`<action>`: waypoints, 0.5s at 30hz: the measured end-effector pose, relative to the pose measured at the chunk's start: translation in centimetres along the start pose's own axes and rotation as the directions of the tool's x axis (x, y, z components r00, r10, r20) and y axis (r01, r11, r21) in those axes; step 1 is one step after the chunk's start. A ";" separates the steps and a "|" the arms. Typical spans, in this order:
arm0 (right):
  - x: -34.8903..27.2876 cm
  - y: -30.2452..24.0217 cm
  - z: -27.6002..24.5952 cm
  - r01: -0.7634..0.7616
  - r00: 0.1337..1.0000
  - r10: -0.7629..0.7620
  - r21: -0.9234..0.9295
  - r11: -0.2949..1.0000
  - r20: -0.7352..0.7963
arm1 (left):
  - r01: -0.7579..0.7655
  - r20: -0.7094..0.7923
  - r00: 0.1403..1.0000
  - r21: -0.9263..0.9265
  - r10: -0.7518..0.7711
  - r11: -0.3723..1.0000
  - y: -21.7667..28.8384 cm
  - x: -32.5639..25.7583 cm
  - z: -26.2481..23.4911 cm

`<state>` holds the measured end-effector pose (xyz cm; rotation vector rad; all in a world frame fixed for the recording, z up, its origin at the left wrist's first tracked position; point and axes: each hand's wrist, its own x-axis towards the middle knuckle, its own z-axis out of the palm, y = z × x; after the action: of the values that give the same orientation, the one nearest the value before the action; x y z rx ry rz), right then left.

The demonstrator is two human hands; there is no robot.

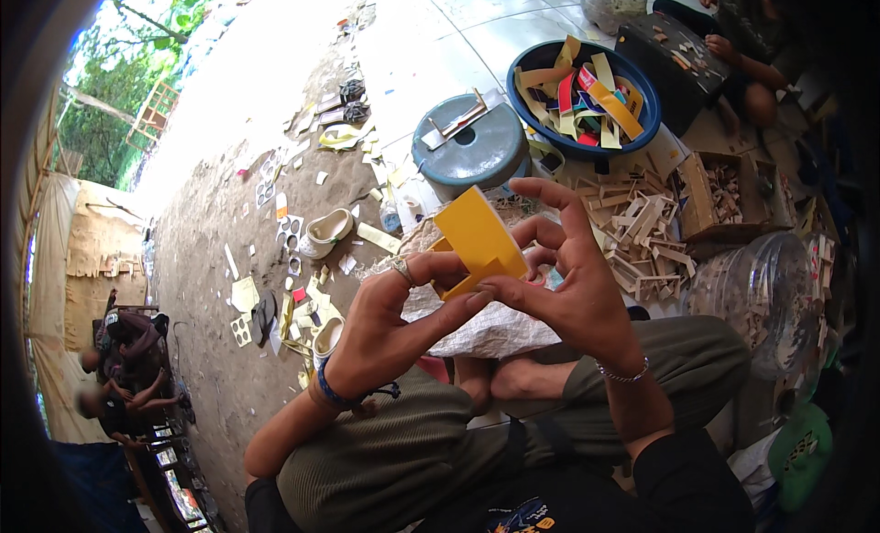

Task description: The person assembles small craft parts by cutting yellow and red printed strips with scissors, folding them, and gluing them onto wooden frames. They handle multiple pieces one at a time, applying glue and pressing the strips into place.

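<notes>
Between my hands is a yellow thin-walled piece (479, 229), a flat panel standing up from smaller yellow parts at its base. It looks like card or plastic; I cannot tell which. My left hand (390, 318) pinches the lower left side, thumb along the bottom edge and fingers partly hidden behind. My right hand (573, 276) grips the lower right corner with the thumb in front, its upper fingers curled and raised. Beneath them a white woven sack (490, 329) lies before my crossed legs. Beyond stands a blue-grey round stool (492, 139) with a small wooden frame (456, 122) on top.
A blue basin (587, 152) of coloured strips stands beyond the stool. Wooden frames (646, 226) are heaped at right, beside a wooden box (704, 203) and a clear plastic container (779, 272). Clogs (328, 232) and scraps litter the left ground. Another person's hand (722, 49) is at upper right.
</notes>
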<state>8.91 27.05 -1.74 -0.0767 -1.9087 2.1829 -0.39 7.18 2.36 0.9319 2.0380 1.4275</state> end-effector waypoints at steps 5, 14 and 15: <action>0.1 -0.1 -0.1 -0.037 0.997 0.035 0.029 0.999 0.063 | -0.054 -0.018 0.998 0.004 0.054 0.999 0.0 0.3 0.1; 0.3 -0.1 -0.4 0.003 0.995 -0.015 0.128 0.992 0.094 | 0.049 -0.041 0.997 -0.211 -0.059 0.976 0.0 0.2 -0.1; 0.3 0.0 -0.4 0.047 0.996 -0.054 0.085 0.995 0.072 | 0.068 -0.049 0.995 -0.256 -0.083 0.964 -0.1 0.3 -0.1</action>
<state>8.66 27.50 -1.73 0.0672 -1.8334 2.2582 -0.62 7.32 2.33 0.7050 1.8531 1.6445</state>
